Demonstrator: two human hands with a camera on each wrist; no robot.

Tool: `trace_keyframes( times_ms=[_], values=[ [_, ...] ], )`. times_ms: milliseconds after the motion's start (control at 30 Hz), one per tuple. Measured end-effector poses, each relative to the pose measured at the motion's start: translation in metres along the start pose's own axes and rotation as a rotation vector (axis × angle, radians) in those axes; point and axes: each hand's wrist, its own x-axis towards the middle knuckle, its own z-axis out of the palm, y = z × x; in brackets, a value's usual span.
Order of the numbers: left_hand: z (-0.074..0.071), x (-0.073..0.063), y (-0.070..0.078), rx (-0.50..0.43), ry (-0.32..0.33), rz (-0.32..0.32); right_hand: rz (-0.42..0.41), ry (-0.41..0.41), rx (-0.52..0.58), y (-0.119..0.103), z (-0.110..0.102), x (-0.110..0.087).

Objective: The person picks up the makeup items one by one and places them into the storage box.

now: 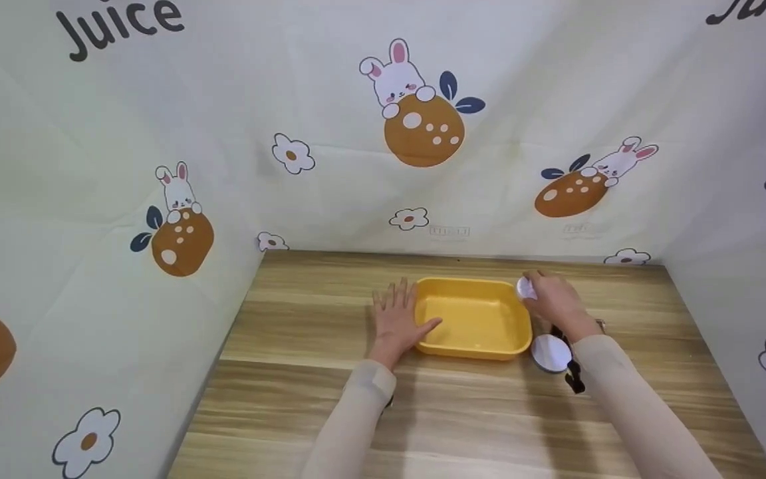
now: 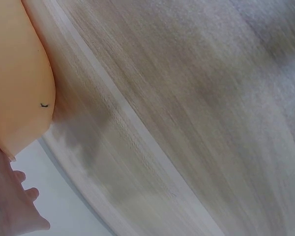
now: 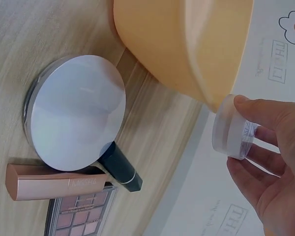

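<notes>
A yellow plastic tub (image 1: 473, 326) stands on the wooden table with nothing in it. My left hand (image 1: 396, 324) spreads its straight fingers along the tub's left side, thumb over the rim; the left wrist view catches only part of that hand (image 2: 12, 201). Between thumb and fingers, my right hand (image 1: 556, 303) pinches a small round cosmetic jar (image 3: 228, 129), clear with a whitish band. The jar is held up at the tub's back right corner. Below my right wrist lies a round compact (image 1: 551, 353) with a shiny pale lid.
Beside the compact, the right wrist view shows a rose-gold tube (image 3: 44, 182), a black tube (image 3: 122, 168) and an eyeshadow palette (image 3: 81, 211) with several pans. White printed cloth (image 1: 330, 199) walls in the table (image 1: 303, 399) at the back and both sides.
</notes>
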Motion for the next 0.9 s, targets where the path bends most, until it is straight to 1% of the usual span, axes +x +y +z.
trace_keyframes(
  times_ms=[267, 500, 667, 900],
  values=[
    [0.000, -0.001, 0.000, -0.003, -0.003, -0.001, -0.030, 0.019, -0.015, -0.009, 0.003, 0.003],
    [0.000, 0.000, 0.000, -0.033, -0.004, -0.011, -0.077, 0.064, -0.016, -0.015, 0.008, 0.006],
    [0.001, 0.001, 0.000, -0.033, -0.006, -0.010, -0.048, 0.031, -0.004, -0.022, 0.009, 0.009],
    [0.001, 0.000, 0.000, -0.015, -0.007, -0.007, 0.014, -0.059, 0.027, -0.031, 0.011, 0.014]
  ],
)
